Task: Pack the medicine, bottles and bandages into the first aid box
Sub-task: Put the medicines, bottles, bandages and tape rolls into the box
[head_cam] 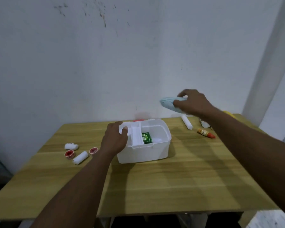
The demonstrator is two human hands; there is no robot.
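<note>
The white first aid box [155, 152] stands open in the middle of the table, with a green medicine carton [146, 137] inside it. My left hand [114, 139] grips the box's left rim. Above and to the right of the box, my right hand [192, 102] holds a light blue pack [167, 103] in the air; the pack is blurred. Left of the box lie two white bandage rolls [80, 157] [71, 146] and two red tape rolls [70, 154] [93, 150]. On the right lie a long white roll [186, 122], a small orange bottle [205, 133] and a white bottle [205, 123], partly hidden by my right arm.
The wooden table [171, 186] stands against a pale wall. A red piece [137, 120] shows just behind the box. A yellow object [229, 113] peeks out behind my right forearm near the table's far right corner.
</note>
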